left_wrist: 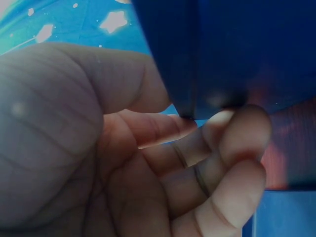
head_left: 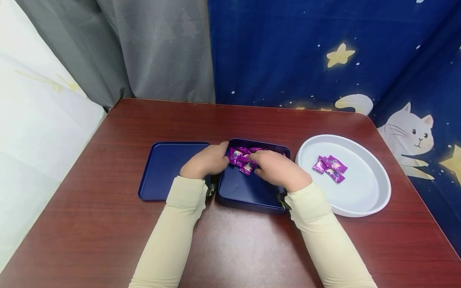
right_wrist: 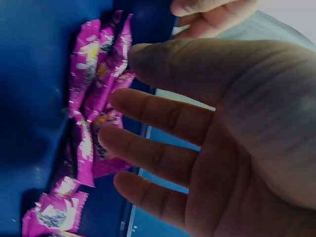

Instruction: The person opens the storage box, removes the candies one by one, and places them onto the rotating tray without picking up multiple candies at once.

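A dark blue rectangular box [head_left: 245, 191] stands in the middle of the table, with several purple-wrapped candies [head_left: 235, 156] bunched toward its far end. My left hand [head_left: 207, 161] grips the box at its far left side; in the left wrist view the thumb lies against the wall and curled fingers [left_wrist: 244, 133] meet the lower edge. Over the box, my right hand [head_left: 282, 170] reaches in from the right. Its fingers [right_wrist: 148, 148] are nearly straight and overlap the candies [right_wrist: 84, 143] in the right wrist view, with the thumb beside them.
Left of the box lies a flat blue lid [head_left: 163, 172], partly behind the left hand. A round white tray [head_left: 363, 196] sits close to the right, bearing 3 purple candies [head_left: 335, 175]. The brown table [head_left: 108, 216] ends at curtains [head_left: 281, 52] behind.
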### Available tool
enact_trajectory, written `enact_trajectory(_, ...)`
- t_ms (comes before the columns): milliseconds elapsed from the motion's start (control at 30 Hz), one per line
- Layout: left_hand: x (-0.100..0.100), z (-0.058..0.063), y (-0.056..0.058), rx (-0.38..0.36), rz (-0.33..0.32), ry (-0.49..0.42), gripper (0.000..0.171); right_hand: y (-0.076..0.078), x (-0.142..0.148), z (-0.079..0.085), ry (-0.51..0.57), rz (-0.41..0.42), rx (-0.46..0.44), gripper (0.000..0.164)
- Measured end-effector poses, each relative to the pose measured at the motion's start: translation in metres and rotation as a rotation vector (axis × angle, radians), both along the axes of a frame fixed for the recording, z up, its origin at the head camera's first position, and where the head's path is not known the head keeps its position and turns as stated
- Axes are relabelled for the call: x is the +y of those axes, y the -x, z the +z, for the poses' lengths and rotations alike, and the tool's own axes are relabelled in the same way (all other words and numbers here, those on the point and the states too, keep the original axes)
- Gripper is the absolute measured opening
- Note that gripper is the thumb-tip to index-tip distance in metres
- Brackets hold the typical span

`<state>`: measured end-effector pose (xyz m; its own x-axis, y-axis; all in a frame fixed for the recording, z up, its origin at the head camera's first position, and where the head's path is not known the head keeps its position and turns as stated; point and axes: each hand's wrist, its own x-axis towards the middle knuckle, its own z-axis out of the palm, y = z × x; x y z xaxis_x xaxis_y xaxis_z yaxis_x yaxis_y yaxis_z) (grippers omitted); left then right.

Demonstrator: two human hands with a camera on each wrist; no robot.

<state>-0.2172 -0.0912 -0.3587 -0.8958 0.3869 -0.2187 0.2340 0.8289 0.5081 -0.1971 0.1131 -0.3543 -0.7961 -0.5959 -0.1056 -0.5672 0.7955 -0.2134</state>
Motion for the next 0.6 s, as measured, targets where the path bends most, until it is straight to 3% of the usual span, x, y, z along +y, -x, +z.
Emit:
enact_trajectory(233,0.001,0.0,0.0,0.005,-0.003,0.006,0.06,0.004,-0.004,-0.011,-0.025,0.043,0.018,0.029)
enact_trajectory(600,0.001,-0.001,0.0,-0.008,0.004,0.014,0.06,0.002,-0.003,-0.015,-0.075,0.007,-0.045,0.038)
